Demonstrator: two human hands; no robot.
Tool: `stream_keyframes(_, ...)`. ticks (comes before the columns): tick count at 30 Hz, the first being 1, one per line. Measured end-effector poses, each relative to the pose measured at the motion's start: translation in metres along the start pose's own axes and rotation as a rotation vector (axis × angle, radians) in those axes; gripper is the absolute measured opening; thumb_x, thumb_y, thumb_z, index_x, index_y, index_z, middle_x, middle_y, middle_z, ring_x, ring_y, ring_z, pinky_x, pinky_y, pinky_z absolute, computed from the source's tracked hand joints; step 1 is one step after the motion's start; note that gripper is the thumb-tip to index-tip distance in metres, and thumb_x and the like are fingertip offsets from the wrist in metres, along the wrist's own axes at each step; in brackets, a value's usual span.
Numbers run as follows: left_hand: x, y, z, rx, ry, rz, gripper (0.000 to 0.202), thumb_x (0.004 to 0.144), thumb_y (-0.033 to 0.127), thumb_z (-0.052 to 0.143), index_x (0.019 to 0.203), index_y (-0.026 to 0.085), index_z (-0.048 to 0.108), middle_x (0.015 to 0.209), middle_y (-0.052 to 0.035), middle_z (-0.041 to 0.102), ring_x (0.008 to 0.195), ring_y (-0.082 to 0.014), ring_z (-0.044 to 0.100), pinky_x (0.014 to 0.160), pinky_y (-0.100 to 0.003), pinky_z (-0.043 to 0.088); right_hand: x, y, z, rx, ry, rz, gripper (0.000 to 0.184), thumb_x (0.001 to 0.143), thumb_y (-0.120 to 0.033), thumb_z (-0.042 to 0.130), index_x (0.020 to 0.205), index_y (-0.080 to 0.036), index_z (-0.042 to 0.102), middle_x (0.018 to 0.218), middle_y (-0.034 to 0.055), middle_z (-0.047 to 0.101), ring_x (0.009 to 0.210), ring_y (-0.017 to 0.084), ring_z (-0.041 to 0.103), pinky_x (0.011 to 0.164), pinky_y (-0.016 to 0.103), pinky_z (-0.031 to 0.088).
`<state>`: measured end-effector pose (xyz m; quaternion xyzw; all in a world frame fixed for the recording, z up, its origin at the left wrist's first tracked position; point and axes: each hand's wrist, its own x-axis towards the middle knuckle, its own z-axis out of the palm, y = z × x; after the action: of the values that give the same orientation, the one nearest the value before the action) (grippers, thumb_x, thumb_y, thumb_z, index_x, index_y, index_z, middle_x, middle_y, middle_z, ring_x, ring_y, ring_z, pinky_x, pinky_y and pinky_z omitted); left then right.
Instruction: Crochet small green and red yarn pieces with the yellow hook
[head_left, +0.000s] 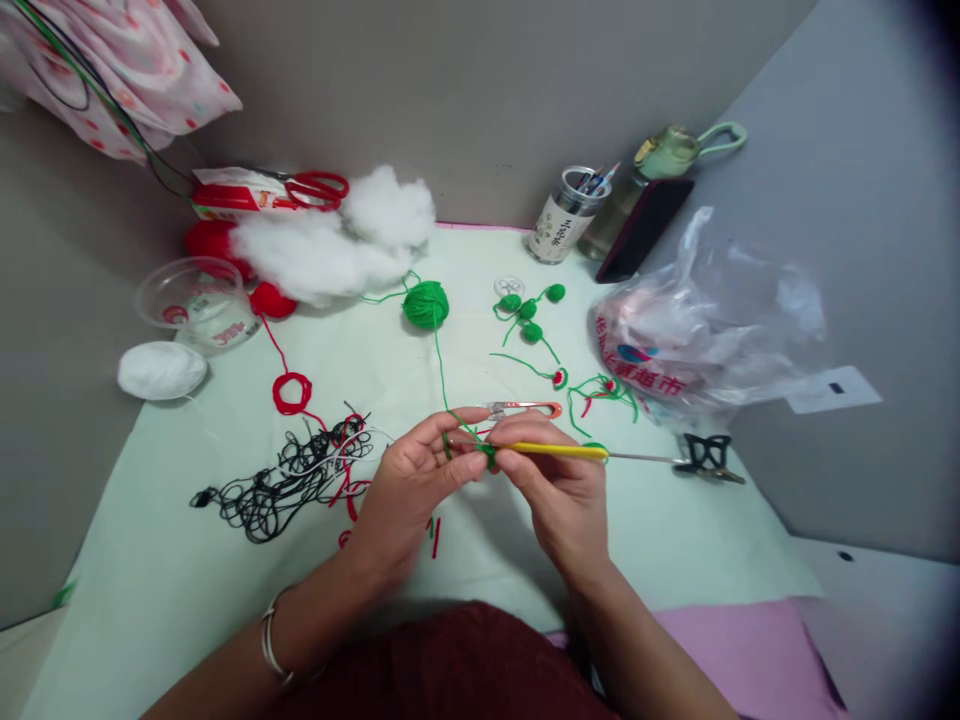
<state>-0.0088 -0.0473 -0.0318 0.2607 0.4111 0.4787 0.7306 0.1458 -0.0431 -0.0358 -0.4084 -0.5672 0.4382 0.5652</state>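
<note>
left hand (412, 480): closed in a pinch, thumb and forefinger on the green crochet piece (489, 456); the green strand (441, 375) runs over its fingers
right hand (559, 492): wrapped around the yellow handle of the crochet hook (559, 451); hook tip sits at the green crochet piece, metal tail sticks out to the right
green crochet piece: tiny, held between both hands above the near middle of the worktop (187, 580) (stitches too small to read)
green strand: goes from the left hand far to the green yarn ball (426, 305), far centre of the worktop
snips (525, 408): orange-handled, lying flat just beyond the fingers
black yarn tangle (285, 480): left of the left hand, mixed with red thread
red yarn loop (292, 392): just beyond the tangle, its strand leading to a red ball (272, 299) at far left
stuffing (337, 240): white fluff, far left, with red scissors (315, 187) behind it
plastic cup (199, 300): clear, left edge, with a white ball (161, 370) near it
finished green bits (529, 310): a small cluster, far right of centre
plastic bag (697, 330): crumpled, on the right
jar of pens (566, 215): far right, beside a green bottle (667, 160) and a dark phone (645, 230)
black clip (705, 455): right, touching the hook's metal end (or just beside it, cannot tell)
bracelet (270, 640): on the left wrist
</note>
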Motion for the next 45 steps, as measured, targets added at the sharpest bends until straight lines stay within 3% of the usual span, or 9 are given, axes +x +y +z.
stream_keyframes(3,0.000,0.000,-0.001,0.012,-0.009,0.005,0.030,0.080,0.025,0.087,0.110,0.026,0.082,0.084,0.0005,0.071,0.080,-0.0147,0.063,0.081,-0.028,0.050,0.002,-0.002,0.002,0.014,0.023,0.033,0.016,0.089,-0.013,0.078,0.092,-0.028,0.083,0.086,0.0015,0.077,0.081,0.017,0.069,0.069,0.030,0.057)
stream_keyframes(7,0.001,0.000,-0.003,0.005,0.009,0.029,0.031,0.080,0.024,0.088,0.110,0.027,0.082,0.085,0.0022,0.066,0.083,-0.0140,0.063,0.082,-0.027,0.049,0.002,-0.003,0.003,0.030,0.049,0.071,0.014,0.087,-0.014,0.079,0.089,-0.027,0.083,0.085,0.0023,0.076,0.077,0.017,0.068,0.062,0.029,0.056)
stream_keyframes(17,0.008,0.005,-0.002,0.020,-0.007,0.008,0.036,0.081,0.026,0.086,0.116,0.025,0.081,0.083,0.0013,0.065,0.078,-0.0140,0.058,0.081,-0.028,0.046,0.007,-0.005,0.002,-0.015,-0.015,0.032,0.014,0.089,-0.016,0.077,0.092,-0.029,0.082,0.085,0.0019,0.075,0.085,0.018,0.071,0.076,0.032,0.060)
stream_keyframes(23,0.012,0.007,0.004,-0.031,-0.027,-0.016,0.035,0.082,0.025,0.086,0.116,0.023,0.079,0.082,0.0026,0.065,0.075,-0.0116,0.060,0.083,-0.028,0.048,0.012,0.001,0.002,0.175,0.069,0.160,0.004,0.086,-0.023,0.082,0.088,-0.027,0.081,0.083,-0.0002,0.074,0.066,0.013,0.068,0.062,0.026,0.061)
stream_keyframes(28,0.013,0.004,0.006,-0.029,-0.006,-0.016,0.037,0.082,0.025,0.085,0.118,0.023,0.077,0.083,0.0019,0.067,0.078,-0.0119,0.062,0.085,-0.028,0.048,0.015,0.000,0.003,0.131,0.081,0.144,0.004,0.083,-0.024,0.084,0.086,-0.025,0.081,0.081,0.0012,0.075,0.069,0.015,0.069,0.061,0.026,0.061)
stream_keyframes(33,0.015,0.006,0.002,0.014,0.066,0.032,0.037,0.079,0.026,0.088,0.115,0.023,0.080,0.084,0.0023,0.061,0.080,-0.0121,0.057,0.082,-0.026,0.046,0.016,0.000,0.000,0.034,0.080,0.088,0.011,0.083,-0.014,0.080,0.084,-0.025,0.079,0.081,0.0002,0.075,0.075,0.014,0.069,0.067,0.025,0.057)
stream_keyframes(39,0.017,0.005,-0.003,0.006,0.040,0.028,0.041,0.077,0.027,0.090,0.117,0.025,0.081,0.085,0.0021,0.063,0.083,-0.0119,0.057,0.082,-0.025,0.045,0.012,0.000,-0.001,-0.089,0.028,0.016,0.016,0.086,-0.010,0.076,0.086,-0.025,0.078,0.083,-0.0002,0.075,0.081,0.015,0.069,0.074,0.026,0.054)
stream_keyframes(45,0.017,0.009,-0.004,-0.027,-0.015,-0.048,0.041,0.078,0.027,0.088,0.119,0.023,0.082,0.079,0.0021,0.062,0.074,-0.0106,0.054,0.073,-0.024,0.042,0.012,0.001,-0.001,0.039,-0.015,0.133,0.014,0.083,-0.012,0.079,0.083,-0.026,0.077,0.082,-0.0009,0.073,0.079,0.014,0.067,0.070,0.025,0.053)
